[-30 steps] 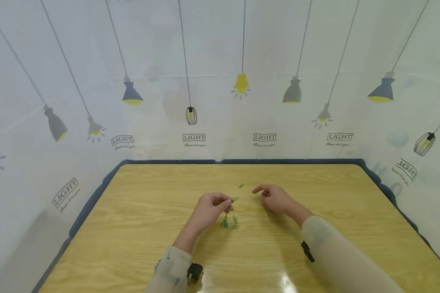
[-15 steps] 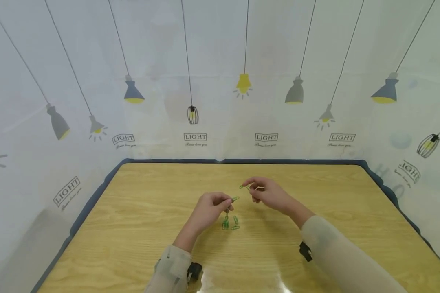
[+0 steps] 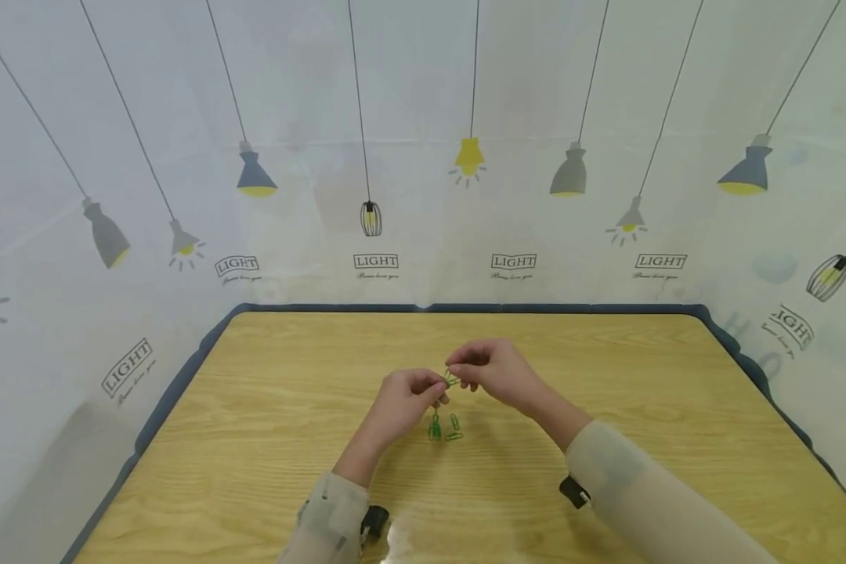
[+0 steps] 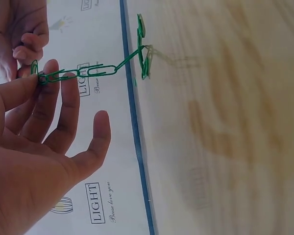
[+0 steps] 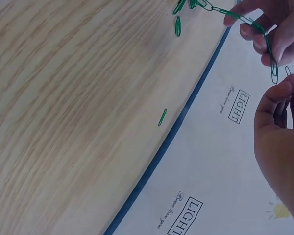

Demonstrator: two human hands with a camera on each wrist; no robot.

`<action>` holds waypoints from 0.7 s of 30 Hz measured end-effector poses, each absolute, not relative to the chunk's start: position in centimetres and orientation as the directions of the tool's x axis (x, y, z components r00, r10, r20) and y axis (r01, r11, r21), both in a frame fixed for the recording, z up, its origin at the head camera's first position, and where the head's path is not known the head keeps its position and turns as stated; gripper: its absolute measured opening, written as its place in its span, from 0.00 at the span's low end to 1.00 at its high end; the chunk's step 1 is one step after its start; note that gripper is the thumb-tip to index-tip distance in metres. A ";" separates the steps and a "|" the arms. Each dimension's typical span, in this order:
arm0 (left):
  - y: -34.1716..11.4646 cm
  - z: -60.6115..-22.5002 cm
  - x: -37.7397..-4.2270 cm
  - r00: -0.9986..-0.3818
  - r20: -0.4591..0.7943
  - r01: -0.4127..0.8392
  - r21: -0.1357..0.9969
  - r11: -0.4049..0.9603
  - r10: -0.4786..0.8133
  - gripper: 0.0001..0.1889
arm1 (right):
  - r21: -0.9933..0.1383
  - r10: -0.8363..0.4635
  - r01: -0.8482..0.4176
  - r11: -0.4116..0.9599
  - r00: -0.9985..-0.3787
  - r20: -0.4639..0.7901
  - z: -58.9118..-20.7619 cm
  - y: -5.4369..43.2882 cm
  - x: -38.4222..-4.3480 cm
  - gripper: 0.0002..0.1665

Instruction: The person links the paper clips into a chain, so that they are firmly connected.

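My left hand [image 3: 398,403] pinches the upper end of a chain of green paper clips [image 4: 95,71] between thumb and index finger; its other fingers are spread loosely. The chain hangs down to a bunch of green clips [image 3: 435,428] at the tabletop. Close beside it, my right hand [image 3: 500,372] pinches a single green paper clip [image 5: 287,71] near the chain's end clip [image 5: 274,73]. Whether the two clips touch is too small to tell. In the right wrist view both hands [image 5: 279,112] nearly meet.
Two loose green clips [image 3: 454,436] lie right of the bunch on the wooden table [image 3: 289,470]. Another loose clip [image 5: 162,117] lies apart in the right wrist view. A lamp-print sheet [image 3: 423,180] surrounds the table past its dark blue edge [image 3: 338,309].
My right hand has moved left from the table, bringing a paper clip up to my left hand. The left hand has stayed nearly still, holding the chain.
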State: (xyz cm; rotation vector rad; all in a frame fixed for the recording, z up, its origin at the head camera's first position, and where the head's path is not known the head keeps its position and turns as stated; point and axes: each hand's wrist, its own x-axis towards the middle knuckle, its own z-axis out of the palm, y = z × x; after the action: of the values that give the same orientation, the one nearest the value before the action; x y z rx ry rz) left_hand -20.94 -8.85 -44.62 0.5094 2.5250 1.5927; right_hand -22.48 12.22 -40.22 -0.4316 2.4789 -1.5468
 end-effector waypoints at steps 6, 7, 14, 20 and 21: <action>-8.7 -44.5 -20.8 -0.937 0.116 0.258 0.865 0.431 0.329 0.13 | -0.898 -0.290 -0.115 0.424 -0.957 -0.014 -40.3 11.8 -22.3 0.08; -8.7 -44.5 -20.9 -0.938 0.117 0.259 0.863 0.433 0.327 0.13 | -0.898 -0.285 -0.113 0.425 -0.958 -0.014 -40.3 11.8 -22.3 0.08; -8.8 -43.9 -20.6 -0.942 0.113 0.255 0.852 0.457 0.315 0.12 | -0.893 -0.257 -0.084 0.441 -0.966 -0.037 -40.4 11.8 -22.5 0.08; -9.0 -43.7 -20.7 -0.948 0.139 0.269 0.831 0.487 0.288 0.11 | -0.886 -0.233 -0.043 0.461 -0.970 -0.075 -40.4 12.1 -22.9 0.08; -9.1 -43.7 -20.7 -0.950 0.141 0.267 0.831 0.488 0.280 0.11 | -0.887 -0.229 -0.037 0.460 -0.970 -0.078 -40.4 12.2 -23.0 0.08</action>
State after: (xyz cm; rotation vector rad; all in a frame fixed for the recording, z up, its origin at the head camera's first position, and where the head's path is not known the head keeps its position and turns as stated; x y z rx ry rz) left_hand -20.69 -9.09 -43.67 0.4964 2.6984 1.5023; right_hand -23.01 12.24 -40.44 -0.2317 2.5201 -1.5249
